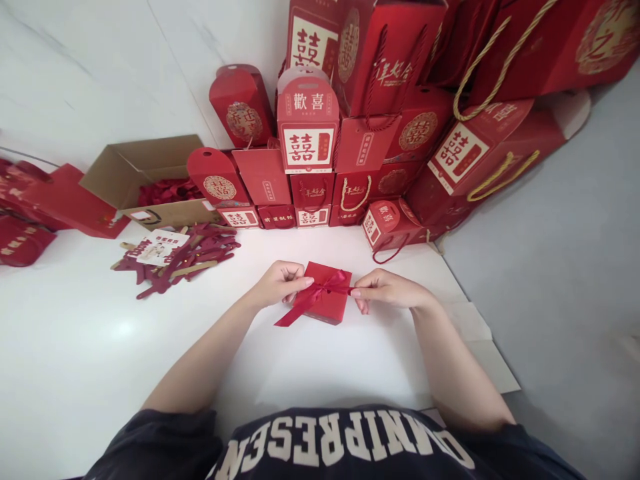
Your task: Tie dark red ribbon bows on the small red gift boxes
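Note:
A small red gift box [327, 308] rests on the white tabletop in front of me. Across its top runs a shiny crimson ribbon [296, 311], tied in a bow near the middle, with one tail hanging past the front left edge. At the box's left side, my left hand [285, 283] pinches part of the ribbon between thumb and fingers. My right hand [383, 291] is closed on the ribbon at the right edge, drawing it out sideways from the knot.
Behind stand stacked red gift boxes [265, 177] and bags with rope handles. To the left are a heap of dark red cut-out pieces [193, 257] and an open cardboard box [145, 160] holding red ribbon. The table's edge [505, 373] lies at right.

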Demonstrator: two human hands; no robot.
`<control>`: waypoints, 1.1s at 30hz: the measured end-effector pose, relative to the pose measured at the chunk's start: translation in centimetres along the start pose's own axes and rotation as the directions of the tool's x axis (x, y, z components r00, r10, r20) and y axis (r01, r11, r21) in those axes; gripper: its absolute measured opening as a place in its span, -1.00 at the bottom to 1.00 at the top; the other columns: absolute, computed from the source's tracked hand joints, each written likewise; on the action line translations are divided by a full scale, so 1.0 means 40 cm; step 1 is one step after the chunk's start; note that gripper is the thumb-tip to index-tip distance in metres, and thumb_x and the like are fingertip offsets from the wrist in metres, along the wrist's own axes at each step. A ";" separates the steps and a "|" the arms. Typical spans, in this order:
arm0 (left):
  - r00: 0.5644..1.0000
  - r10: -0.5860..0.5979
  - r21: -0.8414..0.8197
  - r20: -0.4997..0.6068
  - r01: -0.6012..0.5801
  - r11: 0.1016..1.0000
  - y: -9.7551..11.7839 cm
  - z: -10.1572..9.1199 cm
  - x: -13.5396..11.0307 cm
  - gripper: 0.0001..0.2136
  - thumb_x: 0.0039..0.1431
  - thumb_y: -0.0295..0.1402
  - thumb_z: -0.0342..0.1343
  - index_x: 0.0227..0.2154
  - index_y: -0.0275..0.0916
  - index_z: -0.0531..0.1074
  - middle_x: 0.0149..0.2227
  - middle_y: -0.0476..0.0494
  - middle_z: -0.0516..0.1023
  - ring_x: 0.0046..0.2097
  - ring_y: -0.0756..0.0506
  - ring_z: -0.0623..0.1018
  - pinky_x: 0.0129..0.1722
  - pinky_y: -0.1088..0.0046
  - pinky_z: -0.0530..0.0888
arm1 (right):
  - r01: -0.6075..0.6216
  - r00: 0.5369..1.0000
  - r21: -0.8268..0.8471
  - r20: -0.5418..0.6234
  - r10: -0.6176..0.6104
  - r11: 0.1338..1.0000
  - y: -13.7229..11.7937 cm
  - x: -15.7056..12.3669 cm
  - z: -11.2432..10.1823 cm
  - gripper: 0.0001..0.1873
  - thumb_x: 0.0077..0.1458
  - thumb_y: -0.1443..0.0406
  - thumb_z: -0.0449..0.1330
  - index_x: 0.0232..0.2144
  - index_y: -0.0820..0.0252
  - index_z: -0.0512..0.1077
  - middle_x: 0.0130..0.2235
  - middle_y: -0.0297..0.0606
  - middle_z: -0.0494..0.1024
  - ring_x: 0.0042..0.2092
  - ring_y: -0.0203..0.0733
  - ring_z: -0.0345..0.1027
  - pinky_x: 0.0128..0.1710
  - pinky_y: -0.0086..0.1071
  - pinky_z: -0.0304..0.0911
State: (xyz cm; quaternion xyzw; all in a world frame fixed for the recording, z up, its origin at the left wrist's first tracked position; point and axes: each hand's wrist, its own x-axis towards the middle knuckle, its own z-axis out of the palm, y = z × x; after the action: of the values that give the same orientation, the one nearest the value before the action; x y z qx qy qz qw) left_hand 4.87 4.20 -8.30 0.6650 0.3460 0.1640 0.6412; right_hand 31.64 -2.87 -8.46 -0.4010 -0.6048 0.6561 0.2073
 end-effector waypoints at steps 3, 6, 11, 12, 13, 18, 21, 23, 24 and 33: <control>1.000 -0.008 0.001 -0.008 0.008 1.000 -0.007 0.002 0.005 -0.55 0.11 -0.13 0.17 -0.67 -0.27 0.12 -0.79 0.10 0.27 -0.74 0.14 0.20 -0.71 0.65 0.09 | -0.034 0.997 -0.043 0.064 0.037 0.998 0.006 -0.013 -0.019 -0.55 0.16 0.02 0.12 -0.39 0.31 0.55 -0.41 -0.20 0.58 -0.34 -0.20 0.47 -0.27 -0.36 0.35; 1.000 0.007 -0.002 -0.014 -0.007 1.000 -0.006 -0.001 0.006 -0.55 0.13 -0.10 0.14 -0.67 -0.27 0.14 -0.78 0.10 0.25 -0.73 0.14 0.21 -0.71 0.64 0.11 | -0.108 0.994 -0.236 0.009 0.113 0.966 -0.002 -0.060 -0.043 -0.63 0.12 0.07 0.19 -0.22 0.24 0.55 -0.25 -0.18 0.62 -0.21 -0.10 0.49 -0.20 -0.31 0.34; 1.000 -0.001 0.038 -0.006 0.001 0.999 0.012 0.002 0.000 -0.56 0.16 -0.05 0.09 -0.65 -0.28 0.20 -0.73 0.07 0.25 -0.69 0.10 0.27 -0.67 0.60 0.15 | -0.204 0.787 -0.605 -0.569 -0.238 0.770 -0.078 -0.123 0.013 -0.80 0.19 0.20 0.12 -0.20 0.06 0.50 -0.20 -0.21 0.59 -0.19 -0.04 0.44 -0.17 -0.19 0.25; 0.999 0.016 0.070 -0.037 -0.014 0.997 0.015 0.006 -0.002 -0.55 0.15 -0.06 0.10 -0.65 -0.28 0.19 -0.73 0.08 0.24 -0.68 0.11 0.25 -0.66 0.60 0.14 | -0.172 0.712 -0.653 -0.600 -0.365 0.737 -0.094 -0.116 0.048 -0.80 0.22 0.19 0.09 -0.21 0.07 0.49 -0.23 -0.18 0.57 -0.22 -0.04 0.42 -0.18 -0.17 0.24; 0.997 0.040 0.104 -0.073 -0.032 0.994 0.018 0.011 -0.003 -0.55 0.12 -0.06 0.13 -0.66 -0.28 0.17 -0.72 0.09 0.21 -0.66 0.12 0.22 -0.65 0.60 0.13 | -0.097 0.682 -0.714 -0.556 -0.476 0.694 -0.105 -0.102 0.087 -0.80 0.22 0.18 0.11 -0.20 0.07 0.49 -0.28 -0.16 0.55 -0.23 -0.04 0.40 -0.19 -0.17 0.23; 0.978 0.112 0.221 -0.174 -0.072 0.973 0.022 0.034 -0.005 -0.54 -0.01 -0.06 0.25 -0.66 -0.29 0.17 -0.65 0.11 0.14 -0.58 0.11 0.15 -0.58 0.58 0.10 | 0.034 0.738 -0.952 -0.182 -0.650 0.304 -0.068 0.021 0.266 -0.53 0.16 0.08 0.17 0.07 0.15 0.37 -0.25 -0.10 0.51 -0.21 0.00 0.29 -0.21 -0.14 0.14; 0.971 0.114 0.256 -0.209 -0.058 0.965 0.024 0.042 -0.005 -0.52 -0.07 -0.06 0.28 -0.66 -0.28 0.15 -0.64 0.12 0.11 -0.56 0.11 0.13 -0.57 0.58 0.09 | -0.010 0.696 -0.968 -0.188 -0.693 0.252 -0.016 0.071 0.304 -0.67 0.26 0.31 0.06 0.06 0.15 0.39 -0.31 -0.14 0.51 -0.25 -0.07 0.29 -0.25 -0.18 0.12; 0.971 0.112 0.255 -0.213 -0.056 0.965 0.025 0.045 -0.005 -0.52 -0.09 -0.07 0.30 -0.66 -0.28 0.15 -0.63 0.12 0.12 -0.55 0.10 0.13 -0.56 0.58 0.08 | 0.024 0.642 -0.960 -0.199 -0.740 0.278 0.008 0.086 0.303 -0.68 0.25 0.40 0.03 -0.01 0.12 0.44 -0.40 -0.20 0.50 -0.32 -0.12 0.28 -0.31 -0.21 0.10; 0.971 0.112 0.251 -0.211 -0.057 0.966 0.025 0.046 -0.005 -0.52 -0.10 -0.07 0.30 -0.65 -0.28 0.15 -0.63 0.12 0.12 -0.55 0.10 0.13 -0.56 0.58 0.09 | 0.049 0.614 -0.953 -0.208 -0.761 0.300 0.017 0.091 0.299 -0.69 0.25 0.40 0.04 -0.05 0.09 0.47 -0.44 -0.24 0.49 -0.35 -0.14 0.28 -0.33 -0.23 0.10; 0.977 0.132 0.210 -0.170 -0.095 0.973 0.030 0.046 -0.001 -0.61 -0.07 -0.16 0.29 -0.65 -0.29 0.22 -0.63 0.11 0.16 -0.55 0.10 0.16 -0.56 0.58 0.13 | 0.251 0.641 -0.904 -0.113 -0.759 0.346 0.048 0.111 0.270 -0.74 0.25 0.35 0.09 -0.14 -0.05 0.53 -0.50 -0.32 0.48 -0.36 -0.20 0.28 -0.28 -0.25 0.12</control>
State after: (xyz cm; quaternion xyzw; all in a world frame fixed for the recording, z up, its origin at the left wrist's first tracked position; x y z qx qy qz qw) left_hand 6.36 2.87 -7.34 0.7272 0.3793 0.2253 0.5259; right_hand 21.01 -6.63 -12.09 -0.3883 -0.8512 0.0477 0.3498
